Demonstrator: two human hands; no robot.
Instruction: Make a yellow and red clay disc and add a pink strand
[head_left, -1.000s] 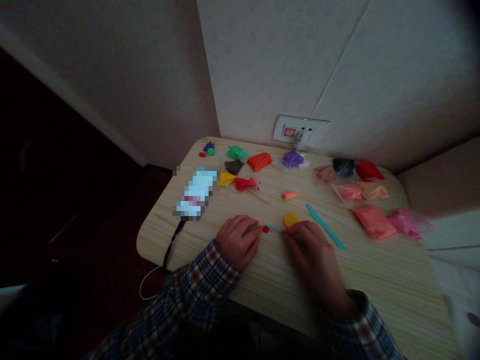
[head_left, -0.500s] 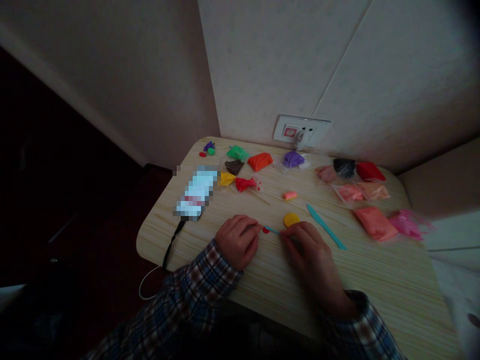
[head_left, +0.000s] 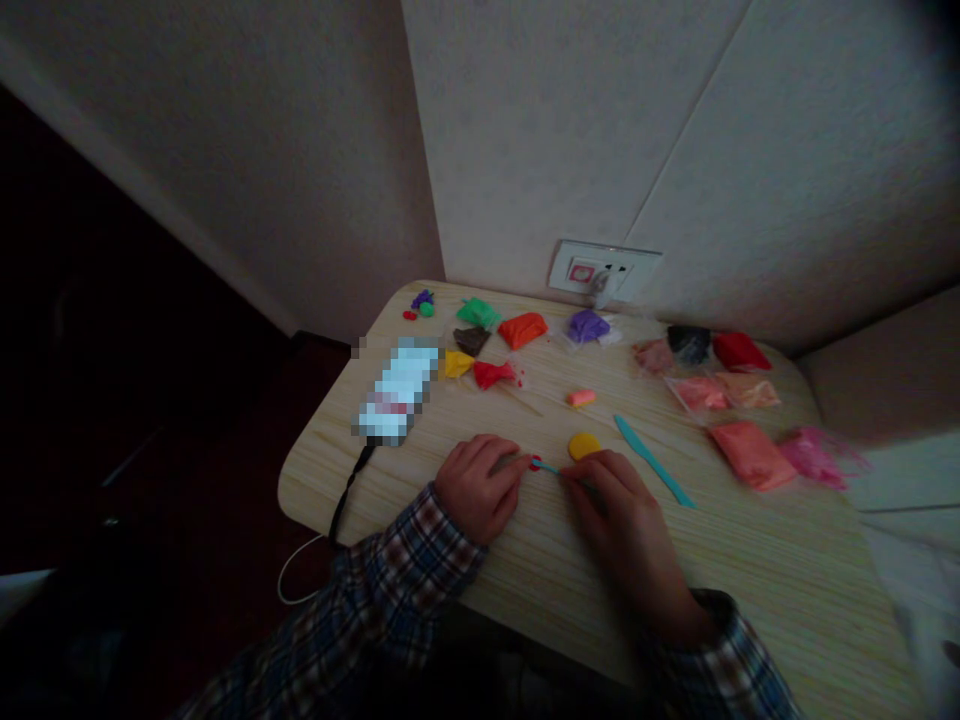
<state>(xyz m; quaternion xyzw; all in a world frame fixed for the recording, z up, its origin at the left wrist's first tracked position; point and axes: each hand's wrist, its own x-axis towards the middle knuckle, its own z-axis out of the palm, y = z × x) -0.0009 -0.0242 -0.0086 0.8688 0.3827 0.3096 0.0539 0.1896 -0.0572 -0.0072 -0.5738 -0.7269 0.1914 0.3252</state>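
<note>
A small red clay piece (head_left: 535, 464) lies on the wooden table between my two hands. My left hand (head_left: 478, 488) is closed, its fingertips at the left edge of that piece. From the other side, my right hand (head_left: 621, 525) pinches a thin light-blue modelling tool (head_left: 551, 468). The tool's tip lies across the red clay. Just beyond my right fingers is a flat yellow clay disc (head_left: 583, 446). A longer blue clay knife (head_left: 654, 462) rests to the right of it. Farther back sits a small pink and yellow clay block (head_left: 581, 398).
A lit phone (head_left: 399, 392) with a black cable is at the left. Clay bags line the back, including green (head_left: 478, 313), orange (head_left: 523, 329) and purple (head_left: 587, 326). More bags, one coral (head_left: 752, 455), lie right. Small clay shapes (head_left: 423, 300) sit at the back left corner.
The blue tool's tip now crosses the middle of the red clay instead of its upper edge. Both hands keep nearly the same pose; the whole view has shifted slightly.
</note>
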